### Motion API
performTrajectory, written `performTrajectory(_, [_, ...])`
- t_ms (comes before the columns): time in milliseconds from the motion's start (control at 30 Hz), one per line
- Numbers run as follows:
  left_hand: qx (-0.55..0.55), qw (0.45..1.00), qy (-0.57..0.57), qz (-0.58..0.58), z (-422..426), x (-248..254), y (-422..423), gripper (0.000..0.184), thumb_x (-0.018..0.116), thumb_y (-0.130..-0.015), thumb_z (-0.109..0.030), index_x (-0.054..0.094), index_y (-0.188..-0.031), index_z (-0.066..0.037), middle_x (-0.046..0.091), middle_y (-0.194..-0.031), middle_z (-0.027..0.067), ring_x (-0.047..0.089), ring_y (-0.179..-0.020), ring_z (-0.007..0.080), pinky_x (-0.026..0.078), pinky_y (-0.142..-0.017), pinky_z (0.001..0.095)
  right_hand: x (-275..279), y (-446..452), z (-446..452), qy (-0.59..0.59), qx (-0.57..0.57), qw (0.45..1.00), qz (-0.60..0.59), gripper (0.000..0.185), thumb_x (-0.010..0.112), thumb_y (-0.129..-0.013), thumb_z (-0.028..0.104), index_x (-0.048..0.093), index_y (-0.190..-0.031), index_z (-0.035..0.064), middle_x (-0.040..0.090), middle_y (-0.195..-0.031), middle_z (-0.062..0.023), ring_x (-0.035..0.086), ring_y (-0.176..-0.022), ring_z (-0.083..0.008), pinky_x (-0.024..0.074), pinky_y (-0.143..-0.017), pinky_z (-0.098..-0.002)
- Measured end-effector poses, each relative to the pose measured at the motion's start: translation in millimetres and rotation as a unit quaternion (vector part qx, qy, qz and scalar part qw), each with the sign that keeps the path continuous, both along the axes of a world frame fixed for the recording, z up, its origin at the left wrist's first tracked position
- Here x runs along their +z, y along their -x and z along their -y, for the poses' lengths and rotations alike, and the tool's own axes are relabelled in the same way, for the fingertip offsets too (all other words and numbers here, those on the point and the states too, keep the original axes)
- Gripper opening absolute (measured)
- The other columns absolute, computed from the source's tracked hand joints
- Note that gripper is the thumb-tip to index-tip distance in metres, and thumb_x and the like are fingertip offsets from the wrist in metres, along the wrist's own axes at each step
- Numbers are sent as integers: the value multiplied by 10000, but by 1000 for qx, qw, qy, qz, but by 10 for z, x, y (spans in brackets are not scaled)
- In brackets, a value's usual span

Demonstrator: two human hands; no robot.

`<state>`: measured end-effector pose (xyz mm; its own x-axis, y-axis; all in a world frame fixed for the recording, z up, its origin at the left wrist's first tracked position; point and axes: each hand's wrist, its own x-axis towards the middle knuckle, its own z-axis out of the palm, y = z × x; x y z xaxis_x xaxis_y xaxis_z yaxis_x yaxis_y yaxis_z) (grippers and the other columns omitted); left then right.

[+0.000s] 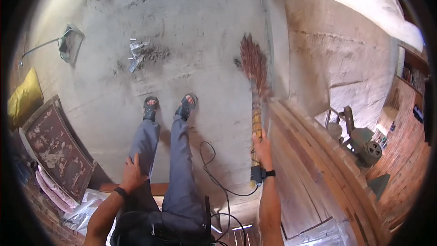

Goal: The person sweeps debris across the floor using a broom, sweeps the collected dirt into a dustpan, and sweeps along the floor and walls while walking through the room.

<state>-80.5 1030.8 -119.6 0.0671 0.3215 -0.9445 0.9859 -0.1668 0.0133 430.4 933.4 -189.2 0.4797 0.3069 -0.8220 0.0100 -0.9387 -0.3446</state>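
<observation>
My right hand [261, 150] is wrapped round the yellow-and-dark bound handle of a broom [254, 66]. The reddish-brown bristles point away from me and touch the concrete floor beside the base of a wall. On my grey trouser leg, near the knee, my left hand [132, 173] lies with its fingers stretched out, holding nothing. A small pile of dirt [155, 54] with pale scraps of litter [134, 57] lies ahead of my feet. Farther left a long-handled dustpan [70, 45] rests on the floor.
Stacked wooden planks [309, 155] run along my right. At left are a yellow sack [26, 94] and a worn dark red patterned panel [59, 146]. A black cable [214, 180] loops from near my right wrist. Beyond the planks stands a green machine [364, 143] with a wheel.
</observation>
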Motion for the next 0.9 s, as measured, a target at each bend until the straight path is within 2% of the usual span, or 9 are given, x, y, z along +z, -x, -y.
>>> performTrajectory(67, [-12,1000,-2,10,-6,-22,44,1248,953,-606,-316,191,-1546,-12,430,-1327,345,537,-1140,504,487,-972,519,-284,-259,268,-32,87,993,68,366,590,-1003,302,583,-1217,6,574,-684,-81,609,-563,-178,538,-465,-360])
performTrajectory(167, [-32,999,-1,8,-19,27,51,1249,954,-602,-311,193,-1546,-11,427,-1332,346,538,-1138,505,489,-968,520,-469,-509,387,-13,32,999,21,348,586,-1002,312,602,-1164,4,570,-677,-62,598,-564,-171,524,-491,-382])
performTrajectory(200, [-39,999,-2,-2,-55,21,50,1250,953,-601,-309,192,-1546,-11,426,-1334,345,536,-1139,505,488,-967,521,-435,-435,429,14,-74,997,-27,331,594,-997,319,614,-1129,16,569,-676,-42,595,-561,-164,514,-491,-372])
performTrajectory(300, [-41,999,-28,10,29,-11,89,1248,955,-595,-306,195,-1540,-11,424,-1341,343,543,-1119,496,488,-963,522,-601,-18,854,11,9,999,41,335,623,-984,329,651,-1143,35,572,-692,-11,569,-529,-116,512,-454,-305])
performTrajectory(400, [-20,1000,-5,21,-11,-4,72,1236,956,-594,-297,204,-1532,-12,430,-1333,334,535,-1129,493,489,-960,523,-58,264,485,36,-87,994,-61,352,628,-979,338,657,-1169,43,605,-730,-25,574,-546,-114,522,-470,-308])
performTrajectory(500, [-65,998,-11,4,-59,69,14,1205,941,-618,-322,226,-1528,14,449,-1326,339,542,-1154,473,486,-959,484,171,409,471,-6,-99,995,-14,336,606,-988,318,622,-1150,25,576,-725,-35,592,-568,-136,524,-458,-323])
performTrajectory(567, [-51,999,-11,17,0,26,103,1208,941,-613,-323,229,-1529,12,458,-1312,332,552,-1133,472,491,-949,488,71,396,543,-27,-66,996,45,318,590,-997,327,622,-1118,36,559,-700,-32,577,-534,-137,508,-447,-327])
performTrajectory(667, [-48,998,-28,33,0,-2,89,1206,943,-607,-316,236,-1529,4,469,-1293,324,568,-1098,473,500,-930,497,-420,317,454,38,-239,968,-68,267,581,-1008,326,606,-1042,63,589,-680,-63,572,-462,-164,481,-422,-329])
performTrajectory(900, [-41,998,-31,24,-45,45,63,1190,940,-618,-284,232,-1536,-20,466,-1291,324,569,-1105,483,508,-934,504,317,752,466,-3,-177,982,-71,269,603,-1003,338,622,-1088,83,600,-686,-54,589,-478,-162,499,-424,-326])
